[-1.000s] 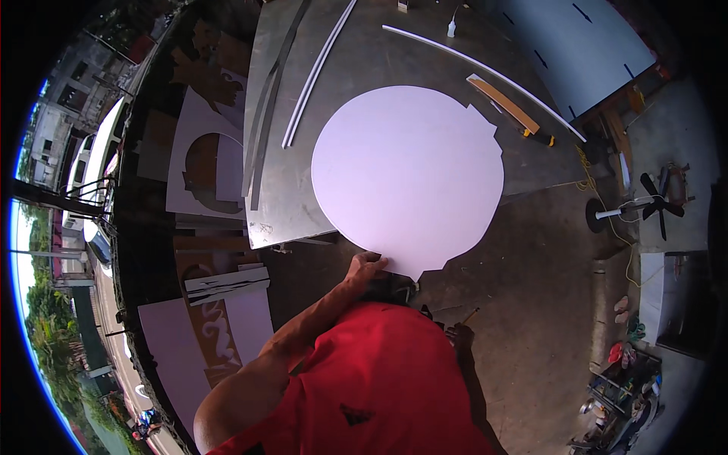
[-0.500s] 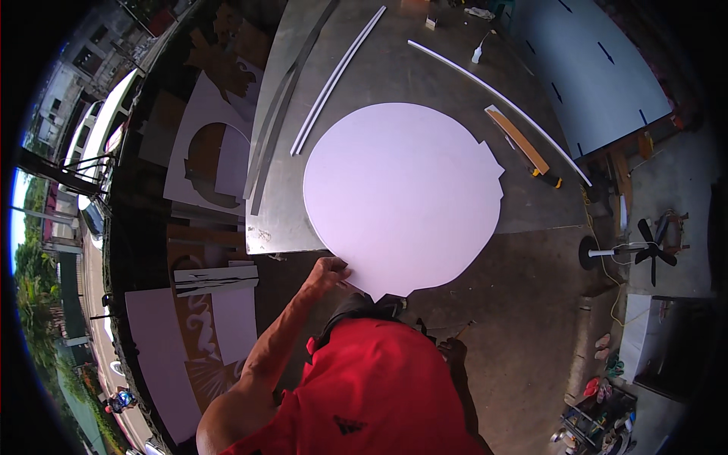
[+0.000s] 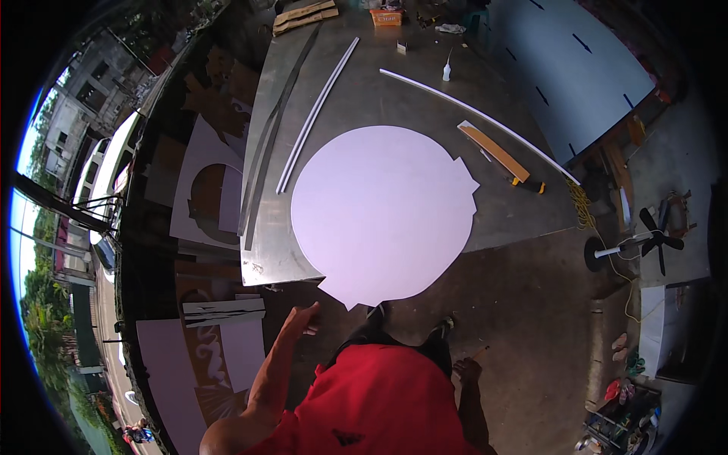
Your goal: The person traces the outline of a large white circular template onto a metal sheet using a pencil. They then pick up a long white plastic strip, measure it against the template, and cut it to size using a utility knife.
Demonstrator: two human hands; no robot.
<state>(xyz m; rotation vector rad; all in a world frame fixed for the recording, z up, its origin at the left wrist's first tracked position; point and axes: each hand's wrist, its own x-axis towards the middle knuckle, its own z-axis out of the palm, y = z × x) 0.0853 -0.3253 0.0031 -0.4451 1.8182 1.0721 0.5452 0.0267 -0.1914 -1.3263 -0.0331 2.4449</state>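
Note:
A large round white board (image 3: 379, 208) with small notched tabs lies flat on the grey metal table (image 3: 364, 98), and its near edge hangs over the table's front. My left hand (image 3: 302, 317) is raised just below and left of that edge, apart from it, with fingers loosely spread and nothing in them. My right hand (image 3: 465, 370) hangs low beside my red shirt. A thin stick shows just above the right hand, and whether the hand holds it is unclear.
Long white strips (image 3: 318, 110) and a curved one (image 3: 485, 121) lie on the table, with a wooden slat (image 3: 494, 152) and a glue bottle (image 3: 447, 72). Cut-out white panels (image 3: 205, 189) lean at the left. A fan (image 3: 644, 241) stands on the floor at the right.
My left hand gripped the round board's near edge before; now it has let go and sits lower left of it. The board rests further onto the table.

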